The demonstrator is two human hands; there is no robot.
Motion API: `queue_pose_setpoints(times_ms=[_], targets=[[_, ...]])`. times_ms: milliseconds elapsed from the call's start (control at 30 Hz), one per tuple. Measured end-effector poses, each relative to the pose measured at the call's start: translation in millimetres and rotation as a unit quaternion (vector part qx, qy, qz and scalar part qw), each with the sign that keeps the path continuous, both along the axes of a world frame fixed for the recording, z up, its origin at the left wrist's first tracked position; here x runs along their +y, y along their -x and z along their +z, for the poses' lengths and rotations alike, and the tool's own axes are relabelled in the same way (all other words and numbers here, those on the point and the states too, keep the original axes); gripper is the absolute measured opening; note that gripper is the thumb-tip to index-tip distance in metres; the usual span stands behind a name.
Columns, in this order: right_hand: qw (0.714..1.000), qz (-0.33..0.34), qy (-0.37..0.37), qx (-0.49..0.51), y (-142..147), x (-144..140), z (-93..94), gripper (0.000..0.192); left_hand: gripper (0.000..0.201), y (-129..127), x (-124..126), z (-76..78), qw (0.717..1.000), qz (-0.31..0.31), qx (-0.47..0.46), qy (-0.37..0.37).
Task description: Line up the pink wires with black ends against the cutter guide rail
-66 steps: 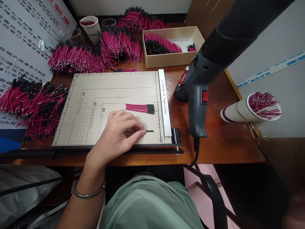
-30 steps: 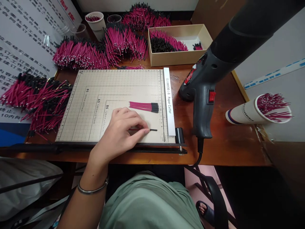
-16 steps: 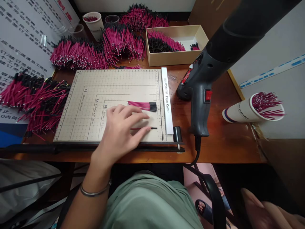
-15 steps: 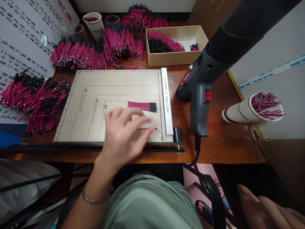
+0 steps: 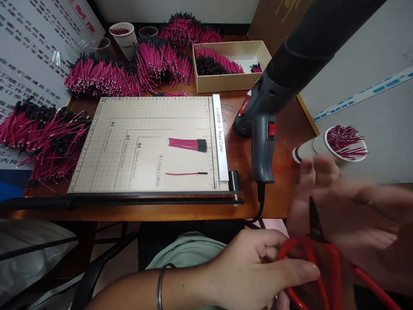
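Note:
My left hand (image 5: 258, 267) reaches across to the lower right. Its thumb and fingers are closed on red-handled scissors (image 5: 335, 269), whose short dark pointed blade tips upward. Just behind the blade is my right hand (image 5: 351, 211), blurred, with its fingers stretched out and apart. On the paper cutter board (image 5: 129, 159) lies a neat row of pink wires with black ends (image 5: 183, 144). A single pink wire with a black end (image 5: 183, 173) lies apart, nearer the front edge.
A black heat gun (image 5: 264, 146) stands right of the board. A tilted paper cup of pink wires (image 5: 311, 150) is beyond my right hand. Wire piles (image 5: 100, 77), a cardboard box (image 5: 232, 82) and another paper cup (image 5: 127, 43) stand behind. The cutter's black arm (image 5: 145, 201) runs along the front.
My left hand has left the single wire on the board and moved right to the scissors. My right hand has risen from the lower right corner. The view has shifted slightly.

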State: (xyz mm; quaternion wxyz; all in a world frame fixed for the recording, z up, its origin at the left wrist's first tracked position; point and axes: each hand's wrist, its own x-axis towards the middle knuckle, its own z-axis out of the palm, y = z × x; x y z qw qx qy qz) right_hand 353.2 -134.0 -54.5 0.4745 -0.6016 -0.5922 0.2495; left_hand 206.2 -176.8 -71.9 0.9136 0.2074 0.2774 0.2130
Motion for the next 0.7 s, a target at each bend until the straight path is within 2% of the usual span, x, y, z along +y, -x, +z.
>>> queue_pose_setpoints(times_ms=[33, 67, 133, 167, 200, 267, 300, 333, 400, 533, 600, 700], targets=[[0.994, 0.035, -0.004, 0.107, 8, 1, 2.5, 0.052, 0.058, 4, 1, 3.7, 1.000, 0.014, 0.000, -0.003], [0.986, 0.042, 0.009, 0.160, 13, -1, 4.2, 0.063, 0.053, 9, 2, 7.1, 0.999, 0.032, 0.004, -0.009], [0.965, 0.071, 0.132, 0.215, 15, -7, 6.8, 0.097, 0.040, 21, 3, 12.3, 0.995, 0.087, 0.035, -0.031], [0.946, 0.092, 0.211, 0.230, 13, -12, 8.2, 0.102, 0.033, 26, 3, 13.6, 0.990, 0.113, 0.064, -0.054], [0.917, 0.124, 0.294, 0.240, 12, -16, 9.8, 0.097, 0.026, 31, 4, 13.8, 0.982, 0.135, 0.103, -0.086], [0.873, 0.159, 0.396, 0.234, 12, -23, 13.2, 0.064, 0.019, 40, 7, 11.7, 0.951, 0.165, 0.199, -0.172], [0.862, 0.168, 0.426, 0.216, 13, -24, 14.6, 0.048, 0.021, 44, 8, 9.6, 0.930, 0.169, 0.241, -0.217], [0.859, 0.173, 0.439, 0.198, 16, -25, 15.6, 0.039, 0.023, 48, 9, 7.3, 0.910, 0.169, 0.278, -0.257], [0.856, 0.189, 0.449, 0.172, 21, -22, 16.6, 0.034, 0.024, 57, 11, 3.1, 0.875, 0.168, 0.330, -0.313], [0.830, 0.215, 0.483, 0.179, 29, -17, 16.9, 0.038, 0.016, 74, 14, 0.9, 0.838, 0.186, 0.379, -0.346], [0.820, 0.225, 0.487, 0.198, 36, -17, 17.7, 0.039, 0.015, 79, 14, 1.9, 0.813, 0.193, 0.390, -0.386], [0.838, 0.210, 0.457, 0.212, 52, -22, 19.1, 0.037, 0.011, 76, 12, 2.7, 0.750, 0.221, 0.418, -0.463]])
